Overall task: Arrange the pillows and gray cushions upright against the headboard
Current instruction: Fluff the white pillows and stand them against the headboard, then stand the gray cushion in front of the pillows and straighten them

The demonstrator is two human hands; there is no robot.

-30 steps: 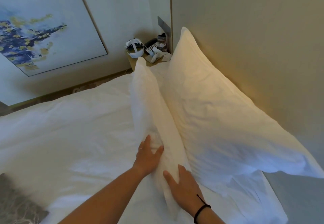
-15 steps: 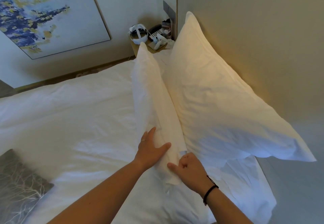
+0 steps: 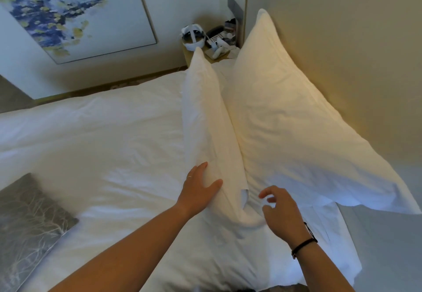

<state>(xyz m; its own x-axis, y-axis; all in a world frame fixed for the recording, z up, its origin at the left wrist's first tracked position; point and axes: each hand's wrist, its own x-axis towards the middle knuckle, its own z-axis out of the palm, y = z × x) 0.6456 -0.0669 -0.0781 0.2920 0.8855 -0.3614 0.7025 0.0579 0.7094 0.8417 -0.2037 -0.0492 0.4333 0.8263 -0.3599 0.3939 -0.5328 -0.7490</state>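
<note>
- Steadying the front pillow [image 3: 206, 132] with my left hand [image 3: 198, 191], fingers [image 3: 201, 169] spread flat against its near side rather than clenched round it; it stands on edge on the bed [image 3: 96, 145].
- My right hand [image 3: 282, 211] hovers just beside the pillow's loose lower corner, fingers half curled and open, holding nothing.
- Behind it the back pillow [image 3: 292, 118] leans upright against the headboard [image 3: 342, 40]; the front one stands just ahead of it, touching near the base as far as I can tell.
- Only one gray cushion [image 3: 29, 223] is in view, lying flat at the left edge of the bed, well apart from the pillows.
- By my reckoning the step in hand is settling this second pillow upright, so the task is partly done.
- Next move, I judge: tuck or smooth that floppy corner with the right hand, ease the pillow back until it rests on the one behind, then let go gently so it does not topple forward.
- After that comes reaching left for the cushion.
</note>
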